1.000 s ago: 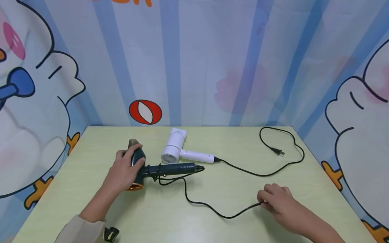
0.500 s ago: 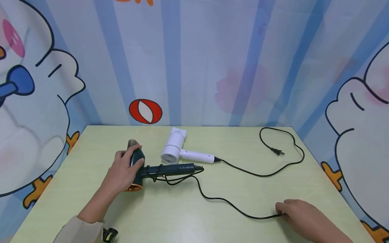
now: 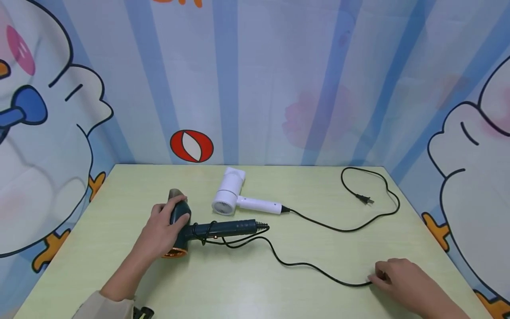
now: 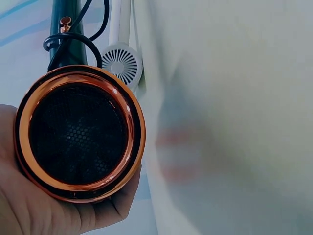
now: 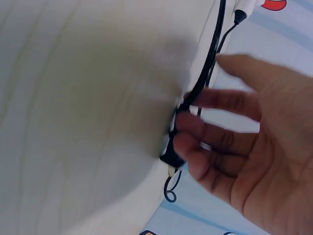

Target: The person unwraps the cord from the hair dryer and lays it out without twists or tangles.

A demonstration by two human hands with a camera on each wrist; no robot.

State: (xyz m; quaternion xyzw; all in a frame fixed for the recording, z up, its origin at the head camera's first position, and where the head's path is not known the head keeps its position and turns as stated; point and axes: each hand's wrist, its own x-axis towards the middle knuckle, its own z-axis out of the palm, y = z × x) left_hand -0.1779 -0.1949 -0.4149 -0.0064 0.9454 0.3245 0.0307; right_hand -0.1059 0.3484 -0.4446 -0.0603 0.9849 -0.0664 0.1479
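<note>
My left hand (image 3: 160,230) grips the head of a dark teal hair dryer (image 3: 227,228), whose handle points right. Its copper-ringed intake (image 4: 80,134) faces the left wrist camera, with thumb and fingers around the body. A black cord (image 3: 296,264) loops about the handle, then runs along the table to my right hand (image 3: 412,285) at front right. In the right wrist view the cord ends in a black plug (image 5: 172,149). The loosely bent fingers (image 5: 215,134) are right at the plug, and the thumb stands apart from them.
A white hair dryer (image 3: 259,205) lies behind the dark one. Its black cord (image 3: 342,230) curves right to a two-pin plug (image 3: 364,199). The pale table (image 3: 255,294) meets a printed cloth backdrop (image 3: 263,88) at the back and sides.
My right hand has moved right and toward the front edge, drawing the cord out, and its thumb has now come away from the fingers. The left hand and dark hair dryer have shifted slightly nearer.
</note>
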